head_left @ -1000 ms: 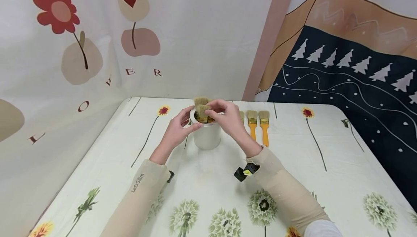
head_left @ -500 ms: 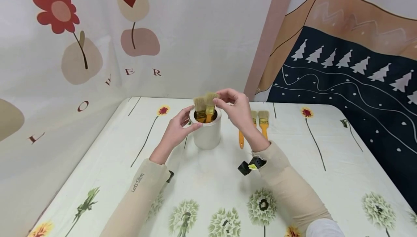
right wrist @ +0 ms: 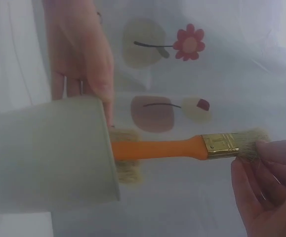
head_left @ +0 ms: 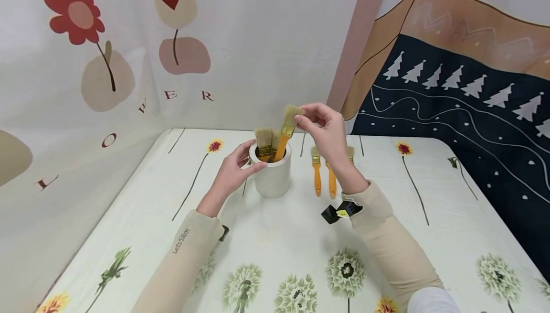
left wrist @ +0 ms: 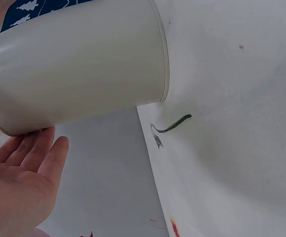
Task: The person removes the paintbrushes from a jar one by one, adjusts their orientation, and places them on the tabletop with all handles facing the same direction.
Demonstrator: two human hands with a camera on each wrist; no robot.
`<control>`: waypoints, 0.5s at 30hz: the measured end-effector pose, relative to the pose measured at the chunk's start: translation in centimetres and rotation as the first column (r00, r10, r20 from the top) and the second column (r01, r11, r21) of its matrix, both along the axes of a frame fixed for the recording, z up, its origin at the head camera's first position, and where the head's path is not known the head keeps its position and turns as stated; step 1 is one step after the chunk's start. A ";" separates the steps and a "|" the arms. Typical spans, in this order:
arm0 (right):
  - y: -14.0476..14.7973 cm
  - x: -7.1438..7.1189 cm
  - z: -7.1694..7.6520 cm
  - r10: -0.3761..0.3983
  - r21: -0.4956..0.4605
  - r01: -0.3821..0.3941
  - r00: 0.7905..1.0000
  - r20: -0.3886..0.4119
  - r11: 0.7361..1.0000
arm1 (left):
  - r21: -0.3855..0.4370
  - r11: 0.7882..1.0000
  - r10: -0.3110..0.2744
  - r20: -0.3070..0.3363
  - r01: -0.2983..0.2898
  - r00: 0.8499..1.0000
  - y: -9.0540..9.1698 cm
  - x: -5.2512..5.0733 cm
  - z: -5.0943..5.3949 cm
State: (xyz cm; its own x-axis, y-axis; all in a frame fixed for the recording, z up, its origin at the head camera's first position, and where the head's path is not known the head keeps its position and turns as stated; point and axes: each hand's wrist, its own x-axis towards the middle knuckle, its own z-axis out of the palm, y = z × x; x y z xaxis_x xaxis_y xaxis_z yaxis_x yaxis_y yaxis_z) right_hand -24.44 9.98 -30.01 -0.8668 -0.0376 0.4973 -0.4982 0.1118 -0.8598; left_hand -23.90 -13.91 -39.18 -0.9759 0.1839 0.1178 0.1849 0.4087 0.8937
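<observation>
A white cylindrical container [head_left: 273, 181] stands upright on the table. My left hand [head_left: 232, 172] holds it near the rim, thumb in front and fingers round the left side; the left wrist view shows those fingers [left wrist: 41, 153] against its wall. My right hand [head_left: 328, 136] pinches a flat paintbrush [head_left: 286, 131] by its bristles, above and right of the container. In the right wrist view this brush's orange handle [right wrist: 167, 149] runs into the container's mouth, its lower end hidden. Other paintbrushes [head_left: 264, 139] stick out bristles up.
Right of the container lie orange-handled paintbrushes [head_left: 317, 174], one mostly hidden behind my right hand. A flower-printed cloth [head_left: 275, 236] covers the table. Printed fabric hangs [head_left: 266, 55] behind it. A small black camera [head_left: 341, 211] sits on my right wrist.
My right hand has moved up and to the right, drawing the pinched paintbrush higher so more of its handle shows above the rim. My left hand has stayed on the container.
</observation>
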 end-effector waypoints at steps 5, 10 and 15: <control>0.5 0.0 0.7 -0.007 -0.047 0.006 1.000 -0.006 0.999 | 0.001 1.000 -0.003 -0.008 0.003 1.000 -0.1 0.0 -0.1; 1.1 -0.1 1.3 -0.036 -0.054 0.035 0.999 -0.018 0.998 | 0.003 1.000 -0.005 -0.006 0.005 1.000 -0.1 0.0 0.0; 1.7 -0.1 1.9 -0.056 -0.070 0.054 0.998 -0.029 0.996 | 0.004 1.000 -0.008 -0.007 0.008 1.000 -0.1 0.0 0.1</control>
